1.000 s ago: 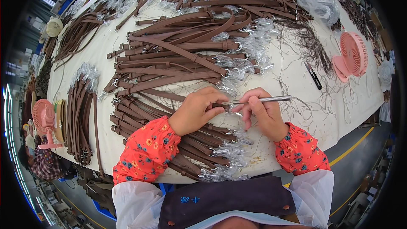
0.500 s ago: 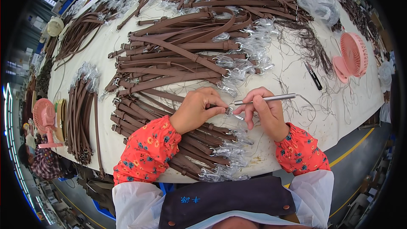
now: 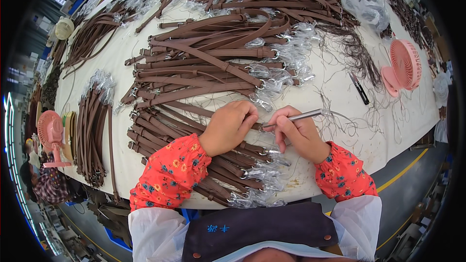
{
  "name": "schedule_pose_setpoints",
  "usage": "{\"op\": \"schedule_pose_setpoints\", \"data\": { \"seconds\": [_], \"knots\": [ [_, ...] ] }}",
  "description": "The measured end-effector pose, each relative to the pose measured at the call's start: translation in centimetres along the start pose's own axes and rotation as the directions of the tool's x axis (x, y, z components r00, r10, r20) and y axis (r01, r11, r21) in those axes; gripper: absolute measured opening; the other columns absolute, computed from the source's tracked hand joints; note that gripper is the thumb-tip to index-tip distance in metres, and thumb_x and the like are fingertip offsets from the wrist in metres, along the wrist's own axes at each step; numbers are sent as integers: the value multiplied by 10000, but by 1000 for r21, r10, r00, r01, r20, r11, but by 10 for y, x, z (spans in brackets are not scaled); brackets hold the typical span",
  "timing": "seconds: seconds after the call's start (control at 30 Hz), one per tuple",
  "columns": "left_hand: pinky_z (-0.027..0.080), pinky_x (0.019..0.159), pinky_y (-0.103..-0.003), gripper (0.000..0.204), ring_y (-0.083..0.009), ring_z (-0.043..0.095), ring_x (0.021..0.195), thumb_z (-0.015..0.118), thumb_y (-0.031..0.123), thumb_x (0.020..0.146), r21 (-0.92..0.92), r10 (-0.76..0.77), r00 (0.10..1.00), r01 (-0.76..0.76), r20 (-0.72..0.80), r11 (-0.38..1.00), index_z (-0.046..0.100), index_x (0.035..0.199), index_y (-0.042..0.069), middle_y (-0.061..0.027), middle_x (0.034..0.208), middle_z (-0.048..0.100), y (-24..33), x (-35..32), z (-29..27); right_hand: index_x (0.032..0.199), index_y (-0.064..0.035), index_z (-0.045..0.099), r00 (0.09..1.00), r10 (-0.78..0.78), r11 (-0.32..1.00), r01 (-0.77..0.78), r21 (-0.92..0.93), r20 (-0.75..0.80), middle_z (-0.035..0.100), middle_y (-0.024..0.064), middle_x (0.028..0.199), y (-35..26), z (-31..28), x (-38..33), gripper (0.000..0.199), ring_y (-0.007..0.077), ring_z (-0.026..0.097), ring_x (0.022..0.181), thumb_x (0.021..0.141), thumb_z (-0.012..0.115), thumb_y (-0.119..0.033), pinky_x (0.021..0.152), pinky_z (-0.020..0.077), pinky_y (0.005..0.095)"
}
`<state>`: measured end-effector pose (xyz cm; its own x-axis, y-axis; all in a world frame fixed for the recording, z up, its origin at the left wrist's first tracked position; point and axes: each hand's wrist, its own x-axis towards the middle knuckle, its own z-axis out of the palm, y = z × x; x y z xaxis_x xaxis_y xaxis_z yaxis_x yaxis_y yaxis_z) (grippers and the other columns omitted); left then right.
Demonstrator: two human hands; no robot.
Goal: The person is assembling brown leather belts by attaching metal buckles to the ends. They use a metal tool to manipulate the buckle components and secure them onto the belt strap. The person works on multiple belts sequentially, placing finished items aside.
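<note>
My left hand (image 3: 232, 127) is closed with thumb and fingertips pinched on the end of a brown leather strap (image 3: 256, 126). A slim silver pen-shaped tool (image 3: 307, 114) lies in the grip of my right hand (image 3: 300, 136), held between thumb and forefinger. Its tip meets or nearly meets the strap end beside my left fingertips; exact contact is too small to tell. A thin curved tail trails from the tool's rear. Under and around my left hand lies a row of similar straps (image 3: 160, 138), their metal clasps (image 3: 252, 184) wrapped in clear plastic.
More brown straps (image 3: 204, 53) are heaped farther back, with another bundle (image 3: 92, 136) at left. Two pink fans (image 3: 404, 63) (image 3: 50, 133) flank the table. A black-handled cutter (image 3: 359, 88) and a tangle of dark threads (image 3: 357, 53) lie at right, near clear plastic bags (image 3: 364, 0).
My right hand has moved slightly left and down, bringing the silver tool closer to my left fingertips. My left hand has turned a little, hiding more of the strap end's metal ring.
</note>
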<state>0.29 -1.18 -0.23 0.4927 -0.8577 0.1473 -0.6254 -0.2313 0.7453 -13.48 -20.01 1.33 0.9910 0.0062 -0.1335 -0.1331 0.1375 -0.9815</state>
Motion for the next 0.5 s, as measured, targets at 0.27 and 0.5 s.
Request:
{"op": "schedule_pose_setpoints", "data": {
  "seconds": [0.27,0.5],
  "knots": [
    [425,697,-250,104,-84,481,791,582,131,1018,-313,-132,985,160,109,936,582,1019,27,6,858,542,-10,-2,-7,1080,-17,566,1000,-17,1000,17,10,-25,593,12,693,5,0,4,230,80,578,532,1083,462,-222,811,564,289],
    [419,726,-222,118,-52,464,831,565,148,1038,-434,-128,977,192,173,880,566,1044,30,32,909,533,-15,-1,-8,1092,-21,570,1000,-1,1000,1,-1,-24,606,29,717,6,0,4,243,81,585,540,1084,471,-243,731,557,266]
  ]
}}
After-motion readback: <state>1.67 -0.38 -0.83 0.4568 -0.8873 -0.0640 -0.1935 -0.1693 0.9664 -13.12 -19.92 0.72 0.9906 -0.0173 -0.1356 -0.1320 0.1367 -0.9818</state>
